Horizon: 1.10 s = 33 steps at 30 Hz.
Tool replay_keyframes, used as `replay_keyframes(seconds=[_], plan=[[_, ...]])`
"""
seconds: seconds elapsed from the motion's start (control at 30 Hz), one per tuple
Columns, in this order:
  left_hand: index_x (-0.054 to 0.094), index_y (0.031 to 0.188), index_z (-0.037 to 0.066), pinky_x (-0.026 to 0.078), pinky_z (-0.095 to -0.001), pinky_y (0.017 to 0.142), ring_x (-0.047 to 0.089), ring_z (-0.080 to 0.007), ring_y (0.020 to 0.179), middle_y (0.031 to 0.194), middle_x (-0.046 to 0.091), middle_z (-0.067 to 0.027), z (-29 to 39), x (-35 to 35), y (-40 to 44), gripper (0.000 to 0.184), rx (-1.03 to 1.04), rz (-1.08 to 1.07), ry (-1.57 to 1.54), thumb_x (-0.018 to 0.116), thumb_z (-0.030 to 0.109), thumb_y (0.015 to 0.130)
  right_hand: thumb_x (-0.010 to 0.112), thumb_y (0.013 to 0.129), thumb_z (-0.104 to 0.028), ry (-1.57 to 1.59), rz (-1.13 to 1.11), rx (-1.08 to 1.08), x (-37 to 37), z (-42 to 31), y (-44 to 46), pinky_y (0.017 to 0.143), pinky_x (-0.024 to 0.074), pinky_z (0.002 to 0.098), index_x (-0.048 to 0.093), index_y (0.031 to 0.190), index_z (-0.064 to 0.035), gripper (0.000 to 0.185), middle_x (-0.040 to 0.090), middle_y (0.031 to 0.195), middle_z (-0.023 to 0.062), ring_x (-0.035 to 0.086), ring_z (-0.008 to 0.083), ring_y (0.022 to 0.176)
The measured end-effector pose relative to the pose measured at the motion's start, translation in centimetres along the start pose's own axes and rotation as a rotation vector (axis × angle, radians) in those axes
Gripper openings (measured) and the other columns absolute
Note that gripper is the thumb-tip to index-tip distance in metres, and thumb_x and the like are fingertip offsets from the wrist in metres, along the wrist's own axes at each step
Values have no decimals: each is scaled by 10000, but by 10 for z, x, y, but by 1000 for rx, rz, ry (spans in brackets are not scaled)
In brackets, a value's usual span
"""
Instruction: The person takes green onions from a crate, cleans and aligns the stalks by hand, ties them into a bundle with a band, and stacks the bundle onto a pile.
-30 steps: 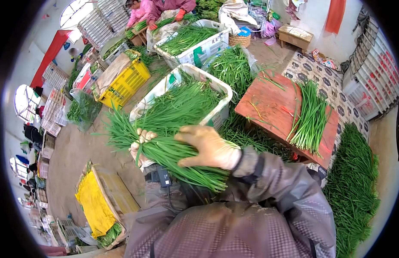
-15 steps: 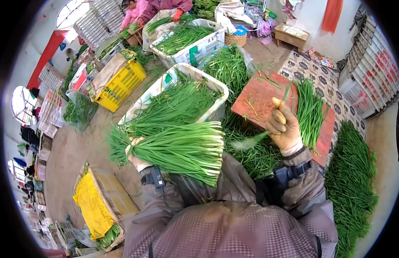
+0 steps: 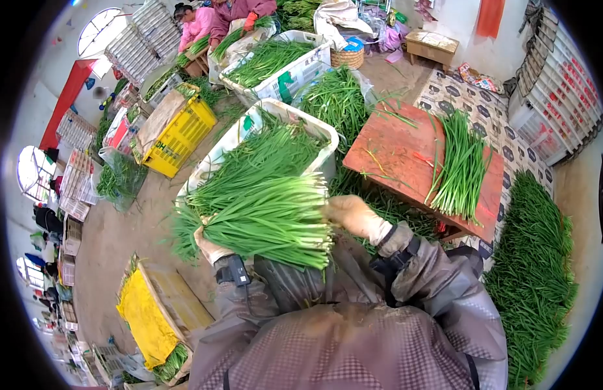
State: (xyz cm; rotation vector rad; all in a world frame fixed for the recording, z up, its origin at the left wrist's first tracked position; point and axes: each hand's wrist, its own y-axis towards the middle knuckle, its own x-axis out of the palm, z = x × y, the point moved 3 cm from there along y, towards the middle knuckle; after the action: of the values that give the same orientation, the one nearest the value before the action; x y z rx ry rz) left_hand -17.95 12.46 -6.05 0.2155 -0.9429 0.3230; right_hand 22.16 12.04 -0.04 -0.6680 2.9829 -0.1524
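A thick bundle of long green stalks [image 3: 269,221] lies across the front of my body, its pale root ends facing right. My left hand [image 3: 210,242] is wrapped round the leafy part at its left. At the root ends is my right hand [image 3: 355,216], its fingers bent together against the stalk tips; what lies between them is too small to tell. Just beyond the bundle stands a white crate [image 3: 329,140] full of loose greens. To the right, a second bunch [image 3: 461,172] rests on a red wooden table [image 3: 399,146].
A yellow crate [image 3: 178,140] and another white crate [image 3: 314,65] stand farther off. Greens are heaped along the right wall [image 3: 532,279]. A box with yellow cloth [image 3: 145,318] sits lower left. Two people [image 3: 197,26] work at the top, beside a small wooden bench [image 3: 431,47].
My right hand has come back from over the red table to the root ends, and the wisp it held no longer shows. My left hand keeps its hold on the bundle.
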Motion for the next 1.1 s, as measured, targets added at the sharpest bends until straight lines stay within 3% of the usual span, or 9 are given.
replay_keyframes(seconds=[0.1, 0.23, 0.43, 0.47, 0.63, 0.7, 0.8, 1.0, 1.1], plan=[[617, 873, 115, 516, -479, 836, 620, -286, 901, 921, 659, -73, -4, -13, 1, 206, -14, 73, -8, 600, 289, 763, 539, 973, -291, 163, 273, 24, -49, 2, -3, 481, 356, 231, 638, 851, -43, 293, 614, 682, 10, 417, 73, 517], [627, 847, 129, 529, -483, 805, 628, -298, 872, 939, 667, -72, -7, -7, -2, 191, -41, 147, -36, 608, 300, 765, 514, 993, -341, 262, 9, 321, -57, 9, -10, 470, 382, 250, 618, 874, -45, 336, 526, 637, -3, 455, 111, 502], [622, 816, 95, 526, -414, 765, 620, -273, 823, 895, 652, -80, -6, -20, 9, 184, 113, 326, 74, 612, 252, 722, 553, 964, -332, 34, -116, 160, 4, 4, -2, 634, 461, 316, 650, 923, -7, 341, 603, 707, 14, 555, 126, 655], [618, 824, 89, 522, -408, 765, 616, -273, 823, 890, 648, -71, -7, -25, 8, 187, 133, 367, 128, 615, 235, 706, 551, 963, -322, -56, -21, -44, -7, 8, 0, 618, 450, 314, 655, 879, -18, 332, 588, 677, 11, 541, 125, 636], [611, 850, 84, 520, -412, 766, 613, -280, 826, 893, 640, -69, -6, -9, -6, 214, 129, 442, 134, 627, 222, 687, 582, 961, -367, 291, 166, 267, -65, 28, -9, 424, 327, 289, 617, 721, -62, 389, 419, 528, -21, 371, 99, 439], [609, 862, 85, 521, -412, 767, 613, -282, 827, 909, 639, -70, -8, -9, -4, 229, 111, 437, 112, 635, 222, 681, 605, 938, -395, 197, 20, 212, -54, 15, -10, 620, 500, 299, 623, 1066, -7, 409, 651, 888, 63, 595, 145, 692], [601, 840, 94, 516, -408, 769, 608, -275, 831, 902, 632, -65, -11, -13, 0, 210, 55, 453, 129, 641, 221, 678, 652, 901, -359, -84, -39, -107, -8, 13, -1, 886, 469, 304, 576, 1233, -2, 494, 665, 1080, 90, 603, 181, 962], [608, 857, 84, 505, -414, 792, 606, -283, 845, 917, 641, -80, -10, -70, 21, 221, 73, 407, 103, 644, 216, 684, 609, 922, -262, 24, -29, 178, -19, -15, -11, 555, 398, 269, 685, 820, -14, 279, 571, 653, 7, 493, 96, 590], [609, 893, 73, 501, -438, 801, 609, -305, 864, 953, 652, -100, -11, -42, 9, 253, 19, 411, 62, 640, 218, 689, 595, 937, -259, 280, 77, 208, -47, -5, -22, 456, 286, 251, 684, 847, -32, 260, 475, 575, -40, 343, 53, 482]])
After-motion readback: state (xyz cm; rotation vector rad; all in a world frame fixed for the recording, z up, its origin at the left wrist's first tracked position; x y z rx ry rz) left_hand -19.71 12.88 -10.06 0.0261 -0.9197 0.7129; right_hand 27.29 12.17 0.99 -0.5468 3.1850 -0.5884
